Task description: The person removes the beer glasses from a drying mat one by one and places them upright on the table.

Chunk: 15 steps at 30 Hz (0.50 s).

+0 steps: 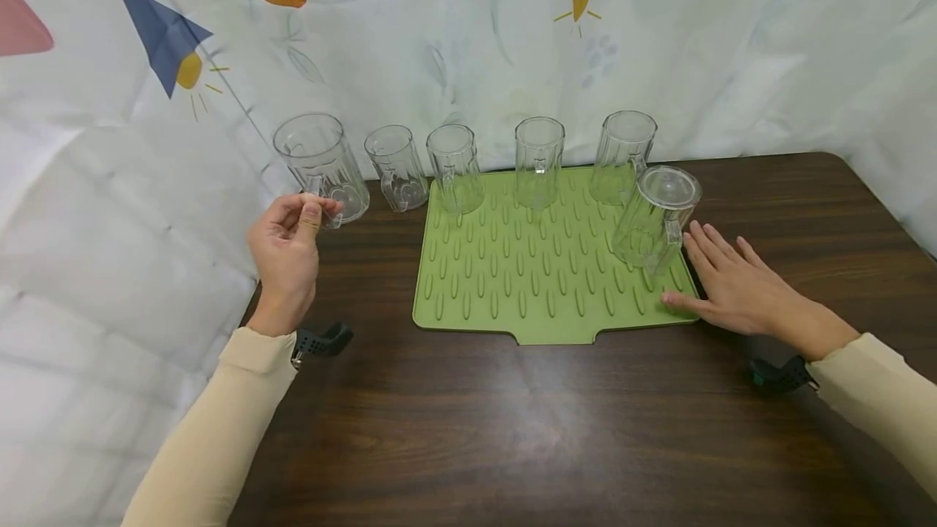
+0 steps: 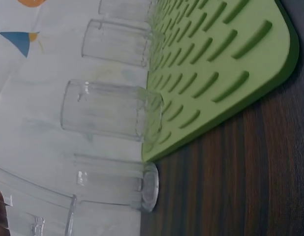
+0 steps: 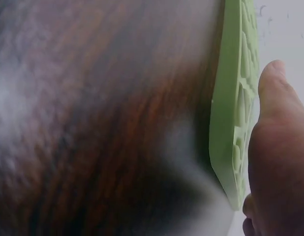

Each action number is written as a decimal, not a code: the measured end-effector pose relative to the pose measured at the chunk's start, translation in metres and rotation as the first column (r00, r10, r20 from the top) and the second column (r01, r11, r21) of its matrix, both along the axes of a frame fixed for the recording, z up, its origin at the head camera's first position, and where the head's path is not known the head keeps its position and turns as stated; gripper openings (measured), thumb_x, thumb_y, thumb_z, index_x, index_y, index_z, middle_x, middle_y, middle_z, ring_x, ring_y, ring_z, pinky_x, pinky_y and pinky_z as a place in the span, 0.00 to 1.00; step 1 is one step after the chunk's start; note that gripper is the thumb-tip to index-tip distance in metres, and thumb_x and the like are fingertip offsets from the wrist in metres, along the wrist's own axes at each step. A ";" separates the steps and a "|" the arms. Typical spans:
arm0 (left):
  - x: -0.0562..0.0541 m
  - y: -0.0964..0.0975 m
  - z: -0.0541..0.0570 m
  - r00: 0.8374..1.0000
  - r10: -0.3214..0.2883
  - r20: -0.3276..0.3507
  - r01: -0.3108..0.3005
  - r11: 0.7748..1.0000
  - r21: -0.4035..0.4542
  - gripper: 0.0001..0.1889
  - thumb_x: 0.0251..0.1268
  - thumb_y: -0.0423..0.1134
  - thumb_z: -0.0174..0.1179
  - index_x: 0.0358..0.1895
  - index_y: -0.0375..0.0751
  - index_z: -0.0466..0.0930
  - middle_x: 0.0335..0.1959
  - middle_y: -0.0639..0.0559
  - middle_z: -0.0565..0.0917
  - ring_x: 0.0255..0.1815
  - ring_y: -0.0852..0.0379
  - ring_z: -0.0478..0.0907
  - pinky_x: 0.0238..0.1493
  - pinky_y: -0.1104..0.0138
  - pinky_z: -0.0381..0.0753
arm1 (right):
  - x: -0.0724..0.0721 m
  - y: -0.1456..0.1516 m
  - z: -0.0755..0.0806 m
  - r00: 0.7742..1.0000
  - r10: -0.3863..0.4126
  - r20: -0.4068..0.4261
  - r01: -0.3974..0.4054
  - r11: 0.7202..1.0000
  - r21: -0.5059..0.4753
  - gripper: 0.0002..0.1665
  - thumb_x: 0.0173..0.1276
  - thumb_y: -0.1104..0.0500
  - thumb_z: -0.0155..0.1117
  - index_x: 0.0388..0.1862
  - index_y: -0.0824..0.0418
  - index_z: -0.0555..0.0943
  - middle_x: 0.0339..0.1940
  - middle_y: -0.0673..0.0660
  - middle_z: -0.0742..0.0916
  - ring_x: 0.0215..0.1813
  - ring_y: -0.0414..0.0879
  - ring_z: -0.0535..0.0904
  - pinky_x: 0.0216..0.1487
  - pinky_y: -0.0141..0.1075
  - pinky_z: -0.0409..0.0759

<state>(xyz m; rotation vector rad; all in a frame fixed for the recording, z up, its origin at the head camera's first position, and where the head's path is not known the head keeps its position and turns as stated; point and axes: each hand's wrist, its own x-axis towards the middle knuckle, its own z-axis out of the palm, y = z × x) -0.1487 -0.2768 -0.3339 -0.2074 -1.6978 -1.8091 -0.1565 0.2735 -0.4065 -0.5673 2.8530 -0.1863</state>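
Observation:
At the left end of the row, my left hand (image 1: pixel 287 259) pinches the handle of a large clear glass mug (image 1: pixel 318 154). That mug tilts slightly, rim up; part of it shows at the lower left of the left wrist view. My right hand (image 1: pixel 747 291) lies with fingers straight and spread at the right edge of the green drying mat (image 1: pixel 505 299). Its fingertips are right beside the handle of an upside-down glass mug (image 1: pixel 651 222) on the mat's right side. In the right wrist view the thumb (image 3: pixel 277 93) shows next to the mat's edge.
A smaller glass mug (image 1: pixel 398 169) stands on the dark wooden table (image 1: pixel 512 429) left of the mat. Along the mat's back edge stand three upright glass mugs: left (image 1: pixel 454 169), middle (image 1: pixel 539 161) and right (image 1: pixel 622 157). A patterned white curtain (image 1: pixel 468 39) hangs behind.

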 end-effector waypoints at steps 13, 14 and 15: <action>-0.029 -0.011 -0.025 0.996 0.028 0.086 -0.030 0.999 0.027 0.04 0.73 0.29 0.61 0.38 0.35 0.84 0.33 0.53 0.90 0.38 0.61 0.89 0.49 0.70 0.85 | 0.004 -0.004 -0.006 1.000 0.005 0.025 -0.005 1.000 -0.004 0.66 0.73 0.25 0.53 0.85 0.70 0.42 0.87 0.70 0.42 0.87 0.69 0.39 0.80 0.74 0.42; -0.031 -0.012 -0.026 0.995 0.028 0.097 -0.031 0.999 0.031 0.04 0.73 0.29 0.61 0.38 0.34 0.84 0.33 0.53 0.90 0.38 0.61 0.89 0.50 0.70 0.85 | 0.004 -0.004 -0.006 1.000 0.007 0.024 -0.006 1.000 -0.004 0.66 0.73 0.25 0.53 0.85 0.70 0.42 0.87 0.71 0.41 0.87 0.69 0.39 0.80 0.74 0.42; -0.032 -0.013 -0.028 0.994 0.029 0.108 -0.033 0.999 0.029 0.04 0.73 0.30 0.61 0.39 0.33 0.84 0.34 0.53 0.90 0.38 0.61 0.89 0.50 0.71 0.85 | 0.005 -0.005 -0.006 1.000 0.004 0.026 -0.004 1.000 -0.005 0.66 0.73 0.25 0.53 0.85 0.70 0.42 0.87 0.70 0.41 0.87 0.69 0.39 0.80 0.74 0.42</action>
